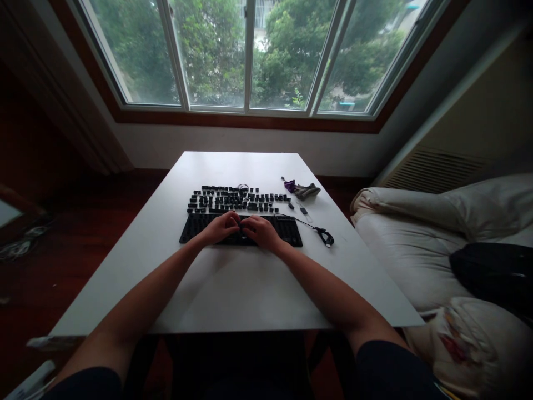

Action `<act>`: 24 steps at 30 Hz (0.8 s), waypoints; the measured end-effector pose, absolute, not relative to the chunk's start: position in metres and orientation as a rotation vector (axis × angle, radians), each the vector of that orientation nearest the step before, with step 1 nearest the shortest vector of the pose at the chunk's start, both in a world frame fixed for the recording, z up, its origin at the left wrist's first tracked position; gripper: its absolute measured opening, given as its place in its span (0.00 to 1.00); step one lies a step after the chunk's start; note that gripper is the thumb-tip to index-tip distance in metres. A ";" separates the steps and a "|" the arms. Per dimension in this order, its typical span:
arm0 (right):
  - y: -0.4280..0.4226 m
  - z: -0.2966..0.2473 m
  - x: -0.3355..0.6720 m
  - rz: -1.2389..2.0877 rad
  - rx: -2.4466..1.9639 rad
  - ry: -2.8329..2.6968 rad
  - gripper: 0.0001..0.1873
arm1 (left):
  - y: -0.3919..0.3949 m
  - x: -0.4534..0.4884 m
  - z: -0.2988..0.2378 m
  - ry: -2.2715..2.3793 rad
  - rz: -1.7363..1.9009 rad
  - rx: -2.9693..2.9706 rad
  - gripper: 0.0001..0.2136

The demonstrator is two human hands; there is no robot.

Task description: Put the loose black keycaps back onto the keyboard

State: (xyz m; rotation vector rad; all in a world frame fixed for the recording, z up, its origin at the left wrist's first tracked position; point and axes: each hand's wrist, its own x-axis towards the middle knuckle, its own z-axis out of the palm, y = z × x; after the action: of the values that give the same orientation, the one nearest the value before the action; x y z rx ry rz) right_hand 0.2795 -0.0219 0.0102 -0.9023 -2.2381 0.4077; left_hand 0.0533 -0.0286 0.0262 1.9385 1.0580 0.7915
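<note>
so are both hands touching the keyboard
Touching. The head view shows the left hand and right hand resting on the keyboard, no gap visible, fingers curled at its middle.

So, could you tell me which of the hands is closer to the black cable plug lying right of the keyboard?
Right. The right hand rests mid-way along the keyboard, with the plug off to its right; the left hand sits beside it, farther left.

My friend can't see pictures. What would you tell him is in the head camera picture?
The left hand and right hand meet over the middle of a black keyboard on a white table. Rows of loose black keycaps lie just behind it, and a big window shows green trees.
</note>
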 end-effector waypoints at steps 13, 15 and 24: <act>-0.030 0.006 0.265 0.373 -0.893 -2.393 0.07 | -0.049 0.040 0.018 1.168 0.738 2.218 0.09; -0.030 0.005 0.264 0.360 -0.892 -2.414 0.08 | -0.050 0.039 0.018 1.179 0.730 2.266 0.09; -0.029 0.002 0.260 0.332 -0.899 -2.433 0.08 | -0.050 0.032 0.014 1.265 0.744 2.468 0.09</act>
State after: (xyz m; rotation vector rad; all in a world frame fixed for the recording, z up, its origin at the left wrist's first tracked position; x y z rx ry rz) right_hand 0.2604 -0.0293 0.0016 -0.8990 -2.4325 0.3317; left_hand 0.0316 -0.0501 0.0144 2.4685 1.2651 0.7440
